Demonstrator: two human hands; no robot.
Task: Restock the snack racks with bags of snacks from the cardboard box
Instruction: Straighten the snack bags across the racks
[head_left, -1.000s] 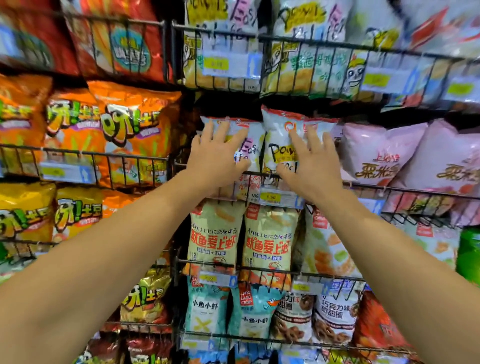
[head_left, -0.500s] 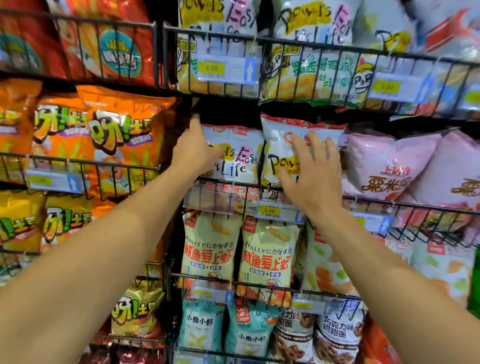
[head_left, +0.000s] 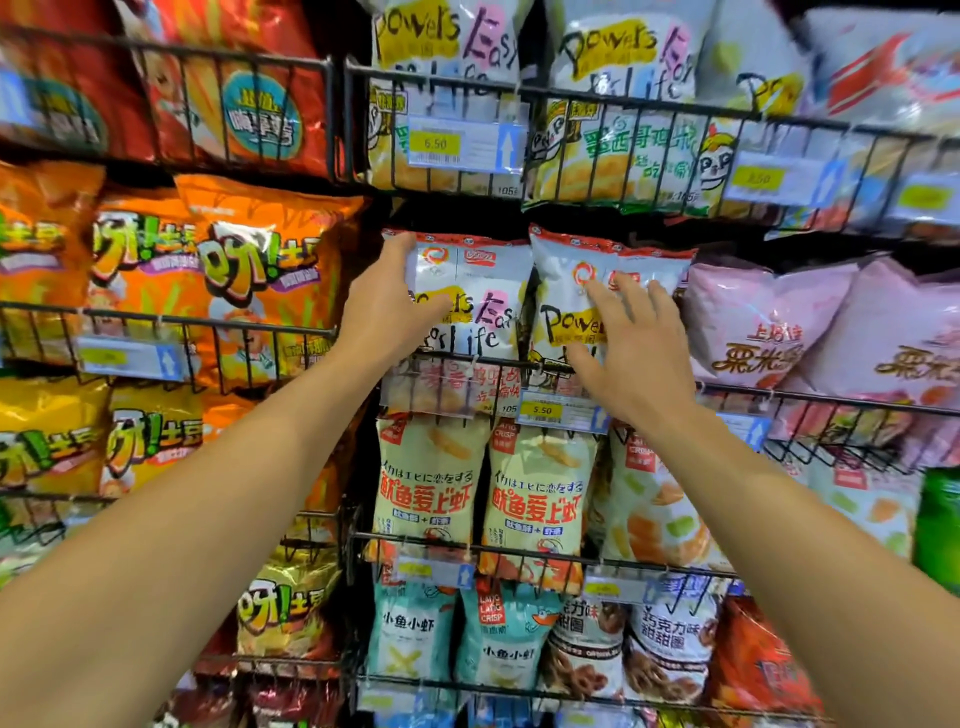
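Both arms reach up into mid-frame twd the wire snack rack (head_left: 457, 358). Left hand (head_left: 382, 306) is on the left edge of a white "Powers Easy Life" bag (head_left: 475, 312), which stands upright in the middle rack row, centre of frame; thumb lies across the bag's front, the other fingers (head_left: 400, 249) wrap up the bag's left side near its top corner, so it grips the bag edge. Right hand (head_left: 631, 343) lies flat on the front of the second white bag (head_left: 582, 291), just right of the first, the two bags touching side by side. Its fingers are straight and slightly spread, pressing on the bag, not curled round it.

A yellow 5.50 price tag (head_left: 543, 410) clips to the rack wire below the two bags, just left of the right wrist. Pink bags (head_left: 753, 322) sit to the right in the same row; orange bags (head_left: 249, 270) fill the left of frame. Lower centre: cream bags (head_left: 431, 488), then teal bags (head_left: 410, 634) in the row below. Top row has more Powers Easy Life bags w/ yellow print. Cardboard box not visible in this view.
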